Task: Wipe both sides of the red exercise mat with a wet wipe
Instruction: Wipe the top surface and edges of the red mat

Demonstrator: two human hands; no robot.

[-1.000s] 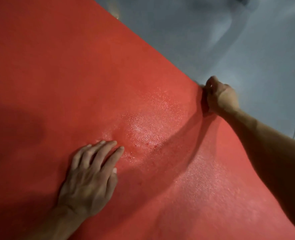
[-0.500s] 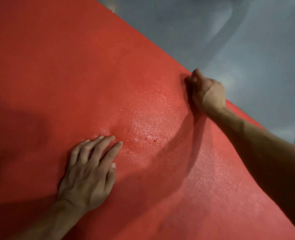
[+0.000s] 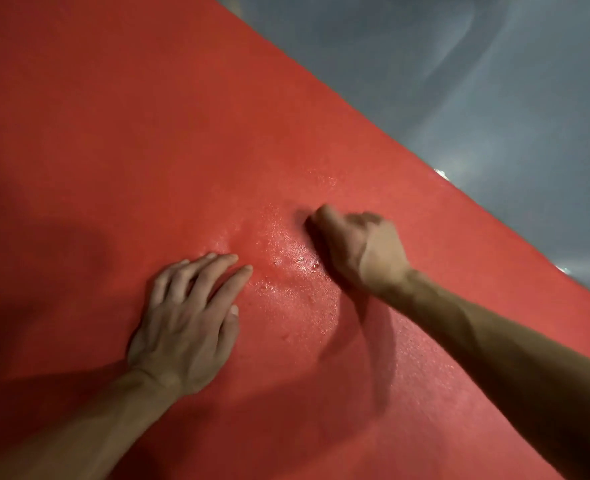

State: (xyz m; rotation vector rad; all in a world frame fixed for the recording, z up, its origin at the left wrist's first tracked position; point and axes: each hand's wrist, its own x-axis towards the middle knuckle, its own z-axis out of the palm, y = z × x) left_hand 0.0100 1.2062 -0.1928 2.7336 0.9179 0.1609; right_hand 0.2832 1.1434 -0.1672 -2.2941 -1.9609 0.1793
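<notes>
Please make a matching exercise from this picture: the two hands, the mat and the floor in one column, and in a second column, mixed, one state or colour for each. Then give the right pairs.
Column A
1. left hand
2. right hand
3. red mat
4. floor

Column B
a. grey and glossy, beyond the mat's edge
b. fingers curled into a fist, pressed on the mat
c. lies flat, fingers straight
d. has a wet, shiny patch between the hands

Right pairs: 1-c, 2-b, 3-d, 4-a

The fist hides whether a wipe is inside it.
</notes>
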